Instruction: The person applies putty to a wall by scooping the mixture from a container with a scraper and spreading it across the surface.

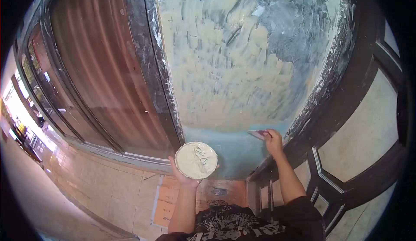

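My left hand [184, 178] holds up a round plate [196, 160] loaded with cream-coloured putty, palm under it. My right hand [273, 140] grips a putty knife [257, 133] whose blade is pressed against the lower part of the wall panel [242, 67]. Most of that panel is coated in pale putty with streaky strokes. The strip below the blade is bare blue-green, and a grey-blue patch shows at the upper right.
A dark frame [162, 80] borders the panel on the left, beside a brown ribbed shutter [99, 63]. A dark panelled door [359, 128] stands to the right. Cardboard [167, 206] lies on the tiled floor [99, 189]. A bright street shows far left.
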{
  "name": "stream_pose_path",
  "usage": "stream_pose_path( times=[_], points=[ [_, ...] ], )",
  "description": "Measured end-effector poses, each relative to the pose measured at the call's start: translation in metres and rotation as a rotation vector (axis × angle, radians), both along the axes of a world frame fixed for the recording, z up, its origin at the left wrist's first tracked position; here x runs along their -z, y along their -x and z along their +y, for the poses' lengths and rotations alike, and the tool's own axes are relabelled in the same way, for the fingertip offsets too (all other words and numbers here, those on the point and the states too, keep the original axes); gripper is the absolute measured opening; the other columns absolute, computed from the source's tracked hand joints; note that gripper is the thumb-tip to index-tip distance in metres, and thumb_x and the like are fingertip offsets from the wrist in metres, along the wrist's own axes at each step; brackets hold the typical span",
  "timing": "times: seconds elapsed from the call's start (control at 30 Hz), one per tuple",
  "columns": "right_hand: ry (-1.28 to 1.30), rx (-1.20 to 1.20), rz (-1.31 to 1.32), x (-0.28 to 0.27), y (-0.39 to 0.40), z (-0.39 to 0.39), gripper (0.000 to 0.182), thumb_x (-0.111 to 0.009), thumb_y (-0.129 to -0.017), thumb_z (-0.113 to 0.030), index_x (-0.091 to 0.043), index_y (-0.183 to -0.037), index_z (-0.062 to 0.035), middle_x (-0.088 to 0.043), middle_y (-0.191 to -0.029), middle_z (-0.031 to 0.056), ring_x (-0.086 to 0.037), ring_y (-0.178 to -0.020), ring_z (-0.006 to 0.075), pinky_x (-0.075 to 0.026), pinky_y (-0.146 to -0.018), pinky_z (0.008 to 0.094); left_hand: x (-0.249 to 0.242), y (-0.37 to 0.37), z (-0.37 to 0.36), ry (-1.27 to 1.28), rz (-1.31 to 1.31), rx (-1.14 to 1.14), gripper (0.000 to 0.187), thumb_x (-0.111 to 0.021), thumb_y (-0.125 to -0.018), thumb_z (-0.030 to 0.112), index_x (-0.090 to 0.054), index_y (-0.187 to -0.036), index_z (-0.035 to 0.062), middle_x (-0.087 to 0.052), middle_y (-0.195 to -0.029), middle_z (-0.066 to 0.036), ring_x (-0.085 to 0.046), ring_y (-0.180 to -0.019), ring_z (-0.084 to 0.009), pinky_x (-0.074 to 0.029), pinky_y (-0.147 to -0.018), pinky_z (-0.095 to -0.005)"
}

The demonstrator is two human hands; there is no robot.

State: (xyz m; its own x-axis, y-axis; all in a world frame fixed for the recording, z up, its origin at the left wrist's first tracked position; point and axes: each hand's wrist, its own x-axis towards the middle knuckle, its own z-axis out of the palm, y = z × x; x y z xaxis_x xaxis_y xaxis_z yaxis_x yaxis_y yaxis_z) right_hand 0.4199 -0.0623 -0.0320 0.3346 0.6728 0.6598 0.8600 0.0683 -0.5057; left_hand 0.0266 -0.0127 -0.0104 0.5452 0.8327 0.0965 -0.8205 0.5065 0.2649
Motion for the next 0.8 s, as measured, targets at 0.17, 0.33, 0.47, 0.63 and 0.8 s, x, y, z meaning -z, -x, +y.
stream_pose_path(
  times=[0.17, 0.33, 0.47, 0.63, 0.8],
  points=[
    [-0.011, 0.023, 0.026, 0.019, 0.003, 0.015, 0.015, -0.067, -0.090, -0.006, -0.069, -0.103, 0.0030, -0.071, -0.098, 0.0203, -0.064, -0.090, 0.0416, -0.052, -0.082, 0.0461, -0.002, -0.002, 0.003, -0.031, 0.002, 0.001, 0.104, -0.028, -0.087, 0.089, -0.035, -0.157, 0.0123, -0.040, -0.157, -0.022, -0.043, -0.137, -0.0536, -0.036, -0.102, -0.0845],
    [-0.062, 0.073, 0.034, 0.017, 0.000, 0.018, 0.016, -0.067, -0.091, -0.006, -0.069, -0.105, 0.0030, -0.071, -0.098, 0.0197, -0.064, -0.091, 0.0412, -0.052, -0.082, 0.0455, -0.003, -0.004, 0.005, -0.014, -0.008, -0.002, 0.104, -0.029, -0.087, 0.089, -0.036, -0.157, 0.0116, -0.038, -0.158, -0.022, -0.042, -0.139, -0.0533, -0.036, -0.101, -0.0850],
    [-0.096, 0.084, 0.085, 0.011, 0.001, 0.011, 0.017, -0.066, -0.094, -0.009, -0.068, -0.104, 0.0037, -0.070, -0.096, 0.0192, -0.064, -0.091, 0.0401, -0.051, -0.082, 0.0450, 0.018, -0.002, 0.014, -0.006, 0.003, -0.021, 0.102, -0.031, -0.088, 0.087, -0.037, -0.156, 0.0114, -0.038, -0.158, -0.021, -0.041, -0.140, -0.0515, -0.035, -0.101, -0.0855],
    [-0.058, -0.021, 0.033, 0.027, 0.012, 0.017, 0.015, -0.066, -0.095, -0.009, -0.068, -0.103, 0.0034, -0.070, -0.095, 0.0193, -0.064, -0.090, 0.0407, -0.050, -0.082, 0.0457, 0.015, -0.003, 0.011, 0.053, 0.048, -0.054, 0.094, -0.035, -0.091, 0.084, -0.040, -0.155, 0.0151, -0.039, -0.159, -0.016, -0.042, -0.140, -0.0484, -0.033, -0.100, -0.0866],
    [-0.121, 0.088, 0.110, 0.019, 0.004, 0.021, 0.014, -0.065, -0.094, -0.007, -0.068, -0.102, 0.0034, -0.069, -0.095, 0.0206, -0.063, -0.089, 0.0425, -0.050, -0.081, 0.0466, 0.020, -0.001, 0.014, 0.098, 0.058, -0.073, 0.094, -0.034, -0.092, 0.083, -0.040, -0.155, 0.0144, -0.040, -0.158, -0.016, -0.042, -0.139, -0.0486, -0.035, -0.100, -0.0853]
  ],
)
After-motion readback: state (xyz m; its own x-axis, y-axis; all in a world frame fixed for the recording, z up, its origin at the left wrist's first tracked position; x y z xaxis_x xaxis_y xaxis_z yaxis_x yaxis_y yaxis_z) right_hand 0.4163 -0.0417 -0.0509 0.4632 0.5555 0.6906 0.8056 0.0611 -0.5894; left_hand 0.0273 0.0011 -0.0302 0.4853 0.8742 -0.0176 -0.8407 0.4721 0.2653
